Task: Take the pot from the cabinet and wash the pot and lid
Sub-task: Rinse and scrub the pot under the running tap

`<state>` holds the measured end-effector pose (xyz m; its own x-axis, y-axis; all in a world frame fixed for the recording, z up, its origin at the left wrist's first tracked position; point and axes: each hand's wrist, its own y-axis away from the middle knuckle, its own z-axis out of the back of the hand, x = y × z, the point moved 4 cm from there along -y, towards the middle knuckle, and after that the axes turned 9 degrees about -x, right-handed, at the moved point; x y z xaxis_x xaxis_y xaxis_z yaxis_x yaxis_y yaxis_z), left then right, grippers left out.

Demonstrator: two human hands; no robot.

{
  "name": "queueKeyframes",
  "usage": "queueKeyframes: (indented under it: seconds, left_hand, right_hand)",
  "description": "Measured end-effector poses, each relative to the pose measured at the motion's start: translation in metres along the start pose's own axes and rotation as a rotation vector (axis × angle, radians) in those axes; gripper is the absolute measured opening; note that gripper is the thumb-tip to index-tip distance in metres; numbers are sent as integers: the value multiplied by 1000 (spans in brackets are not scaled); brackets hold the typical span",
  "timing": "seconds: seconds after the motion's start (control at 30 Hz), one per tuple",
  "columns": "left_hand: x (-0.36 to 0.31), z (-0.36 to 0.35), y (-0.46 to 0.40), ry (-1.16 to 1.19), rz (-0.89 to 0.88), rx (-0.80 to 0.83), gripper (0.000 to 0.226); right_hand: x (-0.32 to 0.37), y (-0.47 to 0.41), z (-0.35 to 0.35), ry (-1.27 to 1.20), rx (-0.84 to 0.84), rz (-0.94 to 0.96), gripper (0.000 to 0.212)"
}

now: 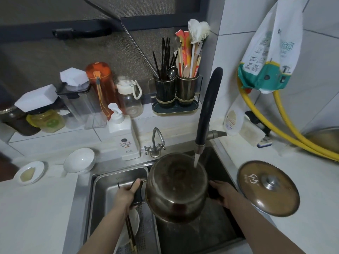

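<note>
Both hands, left hand (128,194) and right hand (222,196), clamp the pot (177,187) handles under the running tap (207,107); rinsing step, lid (267,187) next.

Both hands (128,194) (222,195) reach forward, fingers curled (forearms bare), gripping.

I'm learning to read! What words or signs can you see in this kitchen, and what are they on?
Pump bottle: round logo and small print, too blurred.
Pot lid: a circle emblem with characters, unreadable.
Hanging plastic bag: green characters and pictures, too blurred.
Pouch by the faucet: tiny print, unreadable.
</note>
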<state>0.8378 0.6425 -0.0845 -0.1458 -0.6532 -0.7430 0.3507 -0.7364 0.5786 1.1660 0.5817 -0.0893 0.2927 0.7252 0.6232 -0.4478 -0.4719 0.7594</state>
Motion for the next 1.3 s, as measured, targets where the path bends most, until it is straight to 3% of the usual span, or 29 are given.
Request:
queueKeyframes:
  seconds: [0.47,1.3]
  left_hand:
    - [16,1,0,147,144,41,36]
    - [-28,-30,24,238,156,155,14]
  right_hand:
    - [4,2,2,-66,-42,28,39]
    - [-40,1,33,-158,-136,-42,32]
